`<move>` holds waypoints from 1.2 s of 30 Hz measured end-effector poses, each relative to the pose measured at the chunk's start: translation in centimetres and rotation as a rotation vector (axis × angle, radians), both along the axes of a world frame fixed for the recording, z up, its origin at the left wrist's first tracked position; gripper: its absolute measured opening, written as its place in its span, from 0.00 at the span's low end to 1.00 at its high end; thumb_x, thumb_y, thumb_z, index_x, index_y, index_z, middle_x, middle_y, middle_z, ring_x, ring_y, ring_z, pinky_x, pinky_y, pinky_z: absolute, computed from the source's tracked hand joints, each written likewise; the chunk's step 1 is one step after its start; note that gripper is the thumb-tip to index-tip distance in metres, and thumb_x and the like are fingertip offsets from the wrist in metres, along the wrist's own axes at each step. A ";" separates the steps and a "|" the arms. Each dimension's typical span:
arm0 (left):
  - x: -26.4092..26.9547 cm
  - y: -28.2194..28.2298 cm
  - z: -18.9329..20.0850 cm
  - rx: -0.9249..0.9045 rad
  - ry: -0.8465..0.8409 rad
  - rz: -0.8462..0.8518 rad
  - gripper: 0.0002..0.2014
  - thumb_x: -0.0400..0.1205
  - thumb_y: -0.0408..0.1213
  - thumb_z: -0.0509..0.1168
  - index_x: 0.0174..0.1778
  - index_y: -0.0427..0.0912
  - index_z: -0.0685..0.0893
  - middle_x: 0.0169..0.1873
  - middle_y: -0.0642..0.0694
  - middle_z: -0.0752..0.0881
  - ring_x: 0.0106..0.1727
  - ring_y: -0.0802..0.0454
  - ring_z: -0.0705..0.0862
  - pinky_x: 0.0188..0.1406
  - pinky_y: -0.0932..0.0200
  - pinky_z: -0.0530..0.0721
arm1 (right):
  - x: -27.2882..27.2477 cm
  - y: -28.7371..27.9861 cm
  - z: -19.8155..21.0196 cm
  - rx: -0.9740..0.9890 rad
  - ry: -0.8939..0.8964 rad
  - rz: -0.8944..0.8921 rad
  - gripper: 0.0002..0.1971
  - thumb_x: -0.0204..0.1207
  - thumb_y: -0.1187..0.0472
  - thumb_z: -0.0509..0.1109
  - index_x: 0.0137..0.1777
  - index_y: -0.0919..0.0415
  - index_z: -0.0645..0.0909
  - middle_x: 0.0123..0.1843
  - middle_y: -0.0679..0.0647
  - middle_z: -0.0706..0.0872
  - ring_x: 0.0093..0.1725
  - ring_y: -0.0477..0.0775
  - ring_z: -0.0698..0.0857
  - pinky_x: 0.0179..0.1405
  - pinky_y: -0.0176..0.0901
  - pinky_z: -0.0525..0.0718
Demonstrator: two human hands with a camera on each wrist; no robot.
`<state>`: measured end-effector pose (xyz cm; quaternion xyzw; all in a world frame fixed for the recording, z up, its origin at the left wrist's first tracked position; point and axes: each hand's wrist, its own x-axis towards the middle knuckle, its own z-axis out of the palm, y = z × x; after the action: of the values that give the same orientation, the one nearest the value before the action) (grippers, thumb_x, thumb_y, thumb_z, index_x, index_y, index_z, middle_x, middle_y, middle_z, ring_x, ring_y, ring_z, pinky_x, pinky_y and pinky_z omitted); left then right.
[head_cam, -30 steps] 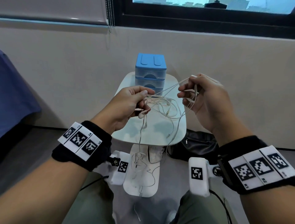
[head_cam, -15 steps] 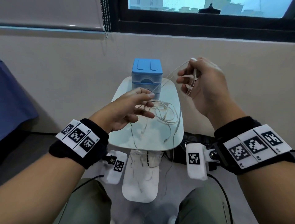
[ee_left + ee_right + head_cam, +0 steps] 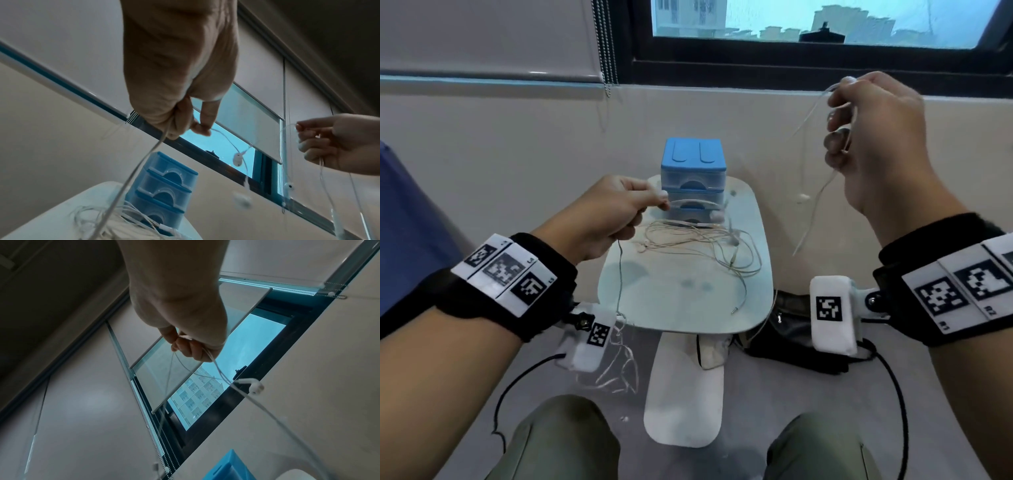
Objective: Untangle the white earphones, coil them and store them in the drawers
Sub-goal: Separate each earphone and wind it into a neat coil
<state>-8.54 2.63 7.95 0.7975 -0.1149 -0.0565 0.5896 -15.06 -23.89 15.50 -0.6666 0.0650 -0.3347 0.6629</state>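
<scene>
Above glossy rounded table (image 3: 688, 294) — both grips (image 3: 606, 216) (image 3: 873, 137) pinch thin white earphones (image 3: 702, 243).

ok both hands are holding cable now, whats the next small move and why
Probably lift the right hand a little higher and away from the left hand. Each hand pinches a strand of the white earphones, but a loose tangle lies on the table before the blue drawers, so drawing the strand out should free it.
</scene>
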 end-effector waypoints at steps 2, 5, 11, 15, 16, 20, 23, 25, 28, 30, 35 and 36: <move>0.4 0.2 -0.3 -0.001 -0.022 0.063 0.13 0.87 0.39 0.69 0.37 0.38 0.86 0.27 0.50 0.63 0.23 0.56 0.57 0.16 0.65 0.55 | -0.1 -0.3 0.1 -0.020 0.008 0.000 0.13 0.85 0.58 0.66 0.37 0.53 0.81 0.28 0.50 0.74 0.25 0.49 0.69 0.26 0.39 0.65; 0.6 0.4 -0.2 0.152 -0.139 0.108 0.19 0.85 0.46 0.72 0.30 0.41 0.81 0.23 0.50 0.64 0.22 0.55 0.57 0.22 0.60 0.56 | -0.2 -0.6 0.3 -0.197 0.083 0.020 0.12 0.86 0.55 0.67 0.41 0.55 0.83 0.27 0.50 0.71 0.23 0.48 0.66 0.23 0.38 0.65; 1.4 2.2 0.7 0.360 -0.274 0.290 0.23 0.84 0.46 0.73 0.27 0.43 0.72 0.22 0.50 0.69 0.29 0.47 0.67 0.30 0.54 0.62 | -0.5 -2.7 1.8 -0.304 0.122 -0.150 0.10 0.86 0.54 0.68 0.51 0.57 0.89 0.30 0.50 0.75 0.25 0.47 0.69 0.28 0.43 0.70; 1.0 2.2 1.0 0.192 -0.221 0.243 0.21 0.80 0.40 0.76 0.25 0.47 0.75 0.29 0.46 0.85 0.39 0.46 0.88 0.43 0.58 0.74 | -0.5 -3.7 1.7 -0.222 0.122 -0.110 0.10 0.86 0.56 0.67 0.46 0.56 0.87 0.28 0.51 0.71 0.22 0.47 0.65 0.23 0.39 0.63; 0.7 1.8 1.3 0.153 -0.238 0.205 0.20 0.78 0.38 0.76 0.23 0.47 0.76 0.36 0.40 0.90 0.43 0.46 0.91 0.48 0.57 0.76 | -0.4 -3.6 1.5 -0.244 0.130 -0.061 0.09 0.84 0.57 0.68 0.44 0.56 0.87 0.28 0.51 0.71 0.20 0.47 0.64 0.23 0.38 0.61; -1.4 -0.5 3.2 0.093 -0.325 0.070 0.14 0.81 0.30 0.73 0.35 0.26 0.78 0.47 0.23 0.88 0.22 0.56 0.78 0.23 0.68 0.72 | -0.7 -1.9 1.1 -0.489 0.270 0.171 0.09 0.84 0.59 0.71 0.46 0.63 0.90 0.29 0.52 0.74 0.23 0.47 0.67 0.24 0.39 0.64; -2.4 -1.6 4.8 0.083 -0.311 -0.031 0.15 0.83 0.38 0.74 0.52 0.28 0.83 0.39 0.38 0.92 0.25 0.53 0.64 0.20 0.63 0.63 | -1.5 -0.6 1.9 -0.714 0.400 0.309 0.09 0.83 0.65 0.70 0.49 0.58 0.92 0.33 0.53 0.80 0.30 0.48 0.72 0.30 0.41 0.72; -3.1 -2.3 5.7 0.080 -0.279 -0.103 0.17 0.81 0.45 0.76 0.61 0.43 0.84 0.36 0.43 0.90 0.24 0.55 0.67 0.22 0.61 0.64 | -1.7 0.3 2.4 -0.828 0.440 0.379 0.13 0.81 0.70 0.68 0.50 0.56 0.93 0.35 0.54 0.81 0.33 0.49 0.74 0.32 0.42 0.74; -4.4 -3.9 6.2 0.189 -0.240 -0.236 0.21 0.79 0.52 0.77 0.67 0.56 0.83 0.34 0.46 0.88 0.23 0.63 0.76 0.22 0.67 0.71 | -2.0 2.0 2.8 -0.921 0.425 0.492 0.13 0.79 0.72 0.66 0.50 0.59 0.91 0.36 0.58 0.81 0.33 0.51 0.73 0.31 0.43 0.72; -4.7 -5.0 5.5 0.261 -0.255 -0.323 0.13 0.83 0.48 0.74 0.60 0.47 0.88 0.30 0.48 0.85 0.21 0.64 0.75 0.20 0.71 0.69 | -2.3 2.9 2.9 -0.961 0.396 0.539 0.11 0.79 0.72 0.67 0.48 0.62 0.91 0.34 0.58 0.80 0.32 0.50 0.73 0.31 0.43 0.71; -3.7 -3.5 3.9 0.282 -0.230 -0.221 0.21 0.91 0.47 0.62 0.41 0.37 0.90 0.19 0.58 0.72 0.19 0.62 0.65 0.18 0.65 0.59 | -2.4 1.5 2.0 -0.916 0.388 0.449 0.11 0.78 0.73 0.66 0.52 0.63 0.87 0.34 0.56 0.82 0.34 0.52 0.76 0.35 0.46 0.76; -3.4 -2.4 3.8 0.274 -0.214 -0.195 0.21 0.91 0.48 0.62 0.40 0.38 0.90 0.19 0.58 0.71 0.20 0.60 0.63 0.19 0.63 0.56 | -2.2 0.5 1.3 -0.875 0.407 0.396 0.09 0.79 0.72 0.67 0.52 0.63 0.87 0.34 0.55 0.82 0.35 0.53 0.77 0.37 0.47 0.77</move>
<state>-11.91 0.19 11.70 0.8569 -0.2447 -0.0435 0.4516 -17.22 -23.40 16.81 -0.9324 -0.0807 -0.0625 0.3467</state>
